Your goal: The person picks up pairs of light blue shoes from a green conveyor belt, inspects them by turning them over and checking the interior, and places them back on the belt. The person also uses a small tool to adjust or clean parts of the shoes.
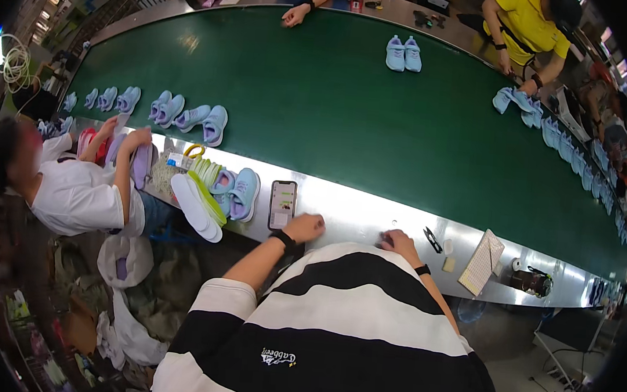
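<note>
My left hand (304, 228) rests on the metal ledge with its fingers curled in, and nothing shows in it. Just left of it lies a phone (282, 205) with its screen lit. My right hand (399, 242) is at the ledge too, loosely closed, partly covered by my striped shirt; I see nothing held. To its right lie black thread snips (433, 240). Beyond the phone stands a pair of light blue sneakers (243, 195), beside white insoles (196, 207) and bright green-yellow pieces (208, 195).
A green conveyor belt (321, 101) carries several blue sneakers (216, 126) at left and one pair (403, 54) at the far side. A white-shirted person (82, 192) works at left; a yellow-shirted person (536, 29) handles shoes opposite. A pale board (482, 262) lies at right.
</note>
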Tool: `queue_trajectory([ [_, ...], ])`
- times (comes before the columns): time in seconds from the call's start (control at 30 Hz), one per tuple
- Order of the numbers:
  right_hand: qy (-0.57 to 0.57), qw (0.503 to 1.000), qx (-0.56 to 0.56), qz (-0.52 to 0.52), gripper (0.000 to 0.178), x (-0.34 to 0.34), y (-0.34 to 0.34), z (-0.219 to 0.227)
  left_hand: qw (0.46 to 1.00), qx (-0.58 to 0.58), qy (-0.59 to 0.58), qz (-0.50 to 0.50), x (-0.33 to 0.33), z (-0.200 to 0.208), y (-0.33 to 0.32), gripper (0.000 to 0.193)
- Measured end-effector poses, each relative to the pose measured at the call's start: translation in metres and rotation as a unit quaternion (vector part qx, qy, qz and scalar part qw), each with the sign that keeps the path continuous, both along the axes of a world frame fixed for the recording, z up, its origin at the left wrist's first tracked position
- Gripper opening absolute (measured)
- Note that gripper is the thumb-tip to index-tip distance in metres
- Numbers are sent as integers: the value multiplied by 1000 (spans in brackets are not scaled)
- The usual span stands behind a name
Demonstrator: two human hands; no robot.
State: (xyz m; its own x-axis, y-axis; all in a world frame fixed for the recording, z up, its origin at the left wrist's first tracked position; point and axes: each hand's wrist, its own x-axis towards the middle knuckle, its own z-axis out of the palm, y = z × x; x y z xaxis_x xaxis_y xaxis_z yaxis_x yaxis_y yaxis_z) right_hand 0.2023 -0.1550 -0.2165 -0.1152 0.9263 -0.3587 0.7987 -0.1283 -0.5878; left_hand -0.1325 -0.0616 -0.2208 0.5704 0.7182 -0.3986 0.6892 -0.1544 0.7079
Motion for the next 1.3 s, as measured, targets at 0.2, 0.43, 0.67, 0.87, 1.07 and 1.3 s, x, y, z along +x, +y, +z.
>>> queue_trajectory([
  [0.2,-114,993,3,16,65,1,1,-15,972,119,138,146,-104,1,125,34],
  [0.43,-159,981,-71,90,78,7,2,-15,882,204,247,345,-232,3,249,74],
  [0.67,-140,983,-79,84,79,6,8,-14,788,164,371,463,-252,-27,286,105],
  [0.87,-191,972,-74,113,91,-4,2,-16,782,134,392,466,-245,-27,284,91],
  [1.07,-204,970,-68,109,87,-9,3,-19,777,175,469,382,-284,-7,306,84],
  [1.3,-219,969,-81,86,81,-17,5,-15,845,249,398,257,-252,21,307,78],
])
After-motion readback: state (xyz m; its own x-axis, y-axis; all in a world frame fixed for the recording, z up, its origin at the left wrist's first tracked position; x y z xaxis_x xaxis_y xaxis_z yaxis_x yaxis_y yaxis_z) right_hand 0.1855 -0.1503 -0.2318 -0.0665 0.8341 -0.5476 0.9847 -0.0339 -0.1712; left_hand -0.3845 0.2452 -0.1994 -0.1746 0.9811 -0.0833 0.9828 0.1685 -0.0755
